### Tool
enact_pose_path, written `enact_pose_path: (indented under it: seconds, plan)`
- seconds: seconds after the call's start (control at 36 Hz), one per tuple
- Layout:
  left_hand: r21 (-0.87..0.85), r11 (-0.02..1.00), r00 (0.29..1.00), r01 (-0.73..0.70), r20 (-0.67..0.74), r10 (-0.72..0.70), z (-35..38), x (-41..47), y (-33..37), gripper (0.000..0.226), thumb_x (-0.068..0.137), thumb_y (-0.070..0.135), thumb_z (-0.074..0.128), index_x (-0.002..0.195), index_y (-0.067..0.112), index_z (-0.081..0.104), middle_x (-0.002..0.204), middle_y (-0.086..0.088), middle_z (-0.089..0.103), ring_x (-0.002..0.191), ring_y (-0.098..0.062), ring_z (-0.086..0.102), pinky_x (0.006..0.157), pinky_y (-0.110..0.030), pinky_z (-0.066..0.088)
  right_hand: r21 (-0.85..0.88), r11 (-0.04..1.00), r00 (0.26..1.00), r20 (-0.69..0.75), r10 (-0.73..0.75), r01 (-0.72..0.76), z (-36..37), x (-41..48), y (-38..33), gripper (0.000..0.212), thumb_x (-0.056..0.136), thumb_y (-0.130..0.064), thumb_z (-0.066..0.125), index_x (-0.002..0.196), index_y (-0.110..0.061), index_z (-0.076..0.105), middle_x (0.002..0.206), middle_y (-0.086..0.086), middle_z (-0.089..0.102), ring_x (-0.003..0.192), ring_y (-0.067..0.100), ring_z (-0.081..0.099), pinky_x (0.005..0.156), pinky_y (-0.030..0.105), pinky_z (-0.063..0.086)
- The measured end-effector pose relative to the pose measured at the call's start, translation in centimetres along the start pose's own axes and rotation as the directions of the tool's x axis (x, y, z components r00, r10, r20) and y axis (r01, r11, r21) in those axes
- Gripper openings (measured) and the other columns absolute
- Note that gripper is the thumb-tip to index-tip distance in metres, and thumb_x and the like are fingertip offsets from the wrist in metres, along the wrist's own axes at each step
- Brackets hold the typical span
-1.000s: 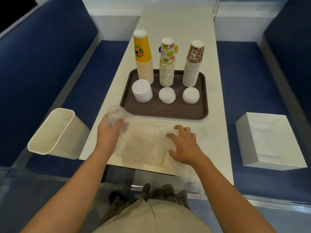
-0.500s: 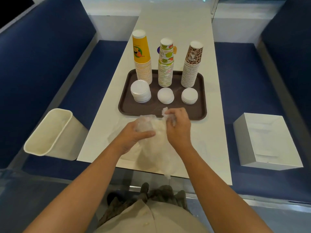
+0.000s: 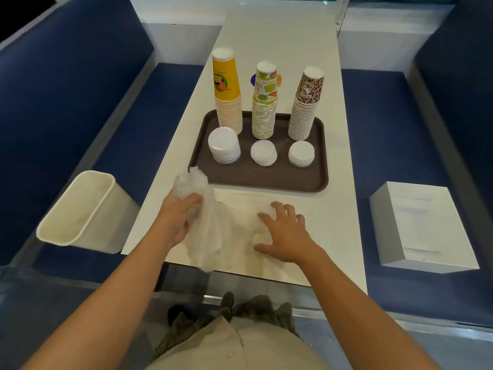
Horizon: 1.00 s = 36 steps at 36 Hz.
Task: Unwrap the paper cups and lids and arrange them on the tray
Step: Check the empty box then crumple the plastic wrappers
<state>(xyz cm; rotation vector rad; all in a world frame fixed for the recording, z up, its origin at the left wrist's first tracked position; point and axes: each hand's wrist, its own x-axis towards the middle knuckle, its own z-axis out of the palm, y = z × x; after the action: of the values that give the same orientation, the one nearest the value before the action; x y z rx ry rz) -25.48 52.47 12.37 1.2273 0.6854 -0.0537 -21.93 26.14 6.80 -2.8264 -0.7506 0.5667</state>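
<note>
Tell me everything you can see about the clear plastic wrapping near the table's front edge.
The plastic wrapping is thin, clear and crumpled. The left hand grips its bunched top by a near corner of the tray. The rest trails over the table to its near edge. The right hand lies open beside it.

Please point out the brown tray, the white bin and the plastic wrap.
brown tray [image 3: 266, 180]: head view, bare near floor.
white bin [image 3: 112, 220]: head view, outer side wall.
plastic wrap [image 3: 210, 231]: head view, loose middle part.
</note>
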Motion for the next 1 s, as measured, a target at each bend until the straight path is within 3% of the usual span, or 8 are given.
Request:
enact_pose_path:
  seconds: [0.11,0.19,0.28,0.39,0.56,0.69,0.89,1.0]
  plan:
    - [0.208,0.977,0.988,-0.052,0.155,0.019,-0.2,-0.2,-0.2,0.053,0.094,-0.004,0.064,0.125,0.039,0.065,0.112,0.009,0.076,0.103,-0.018,0.072,0.073,-0.030,0.058,0.202,0.979,0.963,-0.263,0.056,-0.002,2.4,0.2,0.9,0.029,0.097,-0.026,0.068,0.126,-0.024,0.067,0.122,0.003,0.052,0.111,0.030,0.048,0.095,0.043,0.046]
    - [0.322,0.943,0.982,-0.081,0.185,0.021,0.2,-0.5,-0.3,0.049,0.092,0.003,0.072,0.123,0.040,0.065,0.113,0.006,0.073,0.111,-0.026,0.070,0.079,-0.033,0.059,0.358,0.934,0.917,-0.376,0.131,0.014,2.8,0.3,1.2,0.023,0.094,0.002,0.061,0.112,-0.007,0.072,0.100,0.004,0.055,0.095,0.026,0.049,0.082,0.042,0.052]
    - [0.471,0.874,0.981,-0.119,0.193,0.029,0.7,-0.5,-0.5,0.057,0.086,0.018,0.085,0.125,0.049,0.059,0.120,0.012,0.068,0.112,-0.019,0.067,0.087,-0.037,0.059,0.459,0.888,0.882,-0.425,0.204,0.016,1.5,0.3,0.7,0.019,0.100,0.001,0.057,0.112,-0.006,0.070,0.102,0.000,0.055,0.095,0.022,0.052,0.084,0.025,0.048]
    - [0.694,0.695,0.965,-0.187,0.262,-0.001,1.5,-0.4,-0.5,0.105,0.072,0.042,0.094,0.158,0.044,0.034,0.144,0.023,0.041,0.134,-0.004,0.038,0.105,-0.030,0.042,0.538,0.836,0.859,-0.472,0.197,0.103,-0.3,0.8,-0.6,0.019,0.100,0.001,0.057,0.111,-0.008,0.069,0.102,-0.005,0.052,0.093,0.016,0.055,0.080,0.005,0.039]
    - [0.822,0.494,0.953,-0.285,0.299,0.052,3.6,0.1,-0.4,0.086,0.073,0.049,0.091,0.149,0.037,0.052,0.134,0.015,0.059,0.115,-0.009,0.057,0.078,-0.016,0.044,0.488,0.834,0.839,-0.541,0.058,0.257,-1.7,1.4,-2.1,0.025,0.096,0.006,0.057,0.108,-0.011,0.070,0.104,-0.008,0.055,0.097,0.011,0.054,0.085,0.010,0.040]
    - [0.808,0.502,0.950,-0.310,0.287,0.125,5.3,-0.3,-0.9,0.025,0.080,0.033,0.088,0.095,0.020,0.074,0.090,0.004,0.074,0.081,-0.013,0.067,0.062,-0.020,0.046,0.553,0.781,0.872,-0.489,0.023,0.290,-2.4,1.2,-2.6,0.024,0.095,0.002,0.058,0.109,-0.013,0.071,0.101,-0.015,0.063,0.096,0.015,0.061,0.088,0.027,0.051]
    - [0.665,0.715,0.975,-0.216,0.180,0.127,5.8,-0.4,-0.1,0.015,0.085,0.033,0.082,0.093,0.022,0.077,0.089,-0.002,0.076,0.086,-0.020,0.073,0.071,-0.032,0.055,0.772,0.588,0.936,-0.346,0.070,0.242,-3.6,-0.4,-2.1,0.038,0.092,-0.031,0.067,0.129,-0.035,0.059,0.130,-0.019,0.062,0.123,0.007,0.056,0.105,0.038,0.048]
    - [0.415,0.893,0.975,-0.174,0.198,0.099,6.6,-0.8,0.8,0.015,0.085,0.027,0.082,0.100,0.024,0.079,0.095,-0.003,0.079,0.095,-0.024,0.077,0.082,-0.045,0.061,0.811,0.533,0.966,-0.252,-0.057,0.242,-4.0,-1.3,-2.6,0.080,0.083,-0.051,0.080,0.151,-0.038,0.039,0.152,-0.021,0.044,0.140,0.006,0.044,0.117,0.037,0.040]
